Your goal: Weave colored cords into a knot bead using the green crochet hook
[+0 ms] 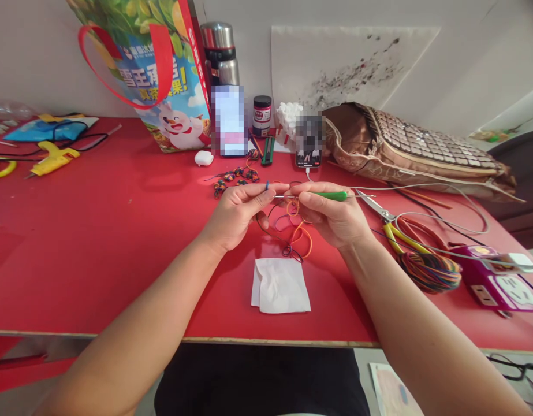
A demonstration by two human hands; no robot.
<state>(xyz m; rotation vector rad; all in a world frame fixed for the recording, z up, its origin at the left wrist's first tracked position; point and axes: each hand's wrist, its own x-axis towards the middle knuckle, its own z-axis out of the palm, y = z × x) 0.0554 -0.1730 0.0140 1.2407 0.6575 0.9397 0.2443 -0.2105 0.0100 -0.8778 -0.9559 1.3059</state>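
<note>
Above the red table (97,242) my left hand (240,211) is pinched shut on thin coloured cords (294,231) that loop down in orange, purple and dark strands. My right hand (333,214) is closed around a green-handled hook tool (333,196), whose metal tip points left to my left fingertips. Both hands nearly touch. A folded white paper (280,285) lies on the table just below them. Several small knotted cord pieces (235,179) lie just behind my left hand.
Yellow-handled scissors (390,222) and a multicoloured cord bundle (428,270) lie right of my hand, next to a purple power strip (500,280). A printed bag (162,81), flask (218,52), phone (308,144), earbud case (204,158) and brown cushion (413,147) line the back. A yellow glue gun (53,158) sits far left.
</note>
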